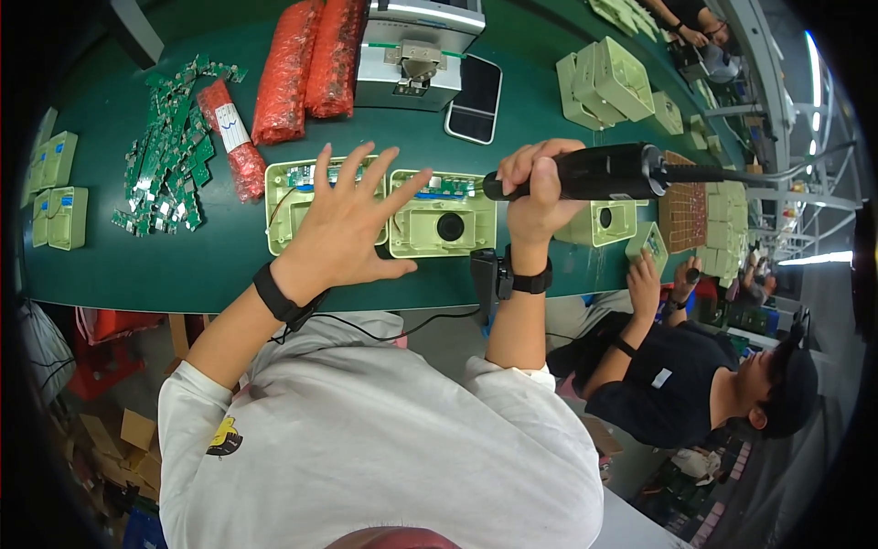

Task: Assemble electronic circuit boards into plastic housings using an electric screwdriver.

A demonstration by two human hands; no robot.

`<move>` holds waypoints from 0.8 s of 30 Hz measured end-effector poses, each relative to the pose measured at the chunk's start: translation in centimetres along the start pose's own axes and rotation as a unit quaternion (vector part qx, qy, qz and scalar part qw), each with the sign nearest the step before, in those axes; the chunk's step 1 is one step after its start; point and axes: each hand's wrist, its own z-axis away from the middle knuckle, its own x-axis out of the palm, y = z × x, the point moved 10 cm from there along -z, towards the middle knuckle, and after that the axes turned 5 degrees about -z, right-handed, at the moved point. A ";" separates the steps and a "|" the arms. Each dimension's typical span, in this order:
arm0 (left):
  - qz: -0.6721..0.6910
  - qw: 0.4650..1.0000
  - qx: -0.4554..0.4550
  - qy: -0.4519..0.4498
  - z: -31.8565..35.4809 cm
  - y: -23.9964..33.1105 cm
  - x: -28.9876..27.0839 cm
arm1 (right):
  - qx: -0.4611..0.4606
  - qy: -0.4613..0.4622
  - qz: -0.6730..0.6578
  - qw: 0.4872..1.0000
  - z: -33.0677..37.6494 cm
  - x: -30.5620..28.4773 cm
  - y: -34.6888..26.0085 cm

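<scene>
In the head view, the left hand (pixel 343 220) hovers with fingers spread wide over the left housing (pixel 293 206), one of two pale green housings lying side by side on the green table (pixel 183 265). The right hand (pixel 540 188) is wrapped tight around a black screwdriver (pixel 604 171), whose tip sits at the top edge of the right housing (pixel 444 224). Green boards (pixel 169 160) and red bags (pixel 306 64) lie beyond, near a phone (pixel 476 99).

The left hand (pixel 343 215) spreads open over a pale green housing (pixel 291 203). At its three o'clock, the right hand (pixel 540 188) grips a black electric screwdriver (pixel 604 172) above a second housing (pixel 443 224) on the green table (pixel 183 265).
</scene>
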 end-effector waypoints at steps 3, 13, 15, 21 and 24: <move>-0.032 0.998 0.049 -0.022 0.7 0.9 0.9 | 0.000 0.038 0.010 0.999 0.5 -0.1 -0.1; -0.071 0.997 0.035 -0.021 1.1 4.5 1.8 | -0.180 0.064 -0.064 0.979 5.5 -8.5 -14.5; -0.067 0.998 0.020 0.000 0.1 5.8 1.6 | -0.205 0.073 -0.061 0.974 7.6 -10.8 -17.8; -0.019 0.996 0.041 0.078 -5.6 10.0 -1.9 | -0.262 0.121 0.039 0.957 13.6 -15.1 -24.3; -0.034 0.987 0.092 0.126 -11.6 15.7 -1.9 | -0.250 0.137 0.063 0.956 14.7 -15.2 -24.7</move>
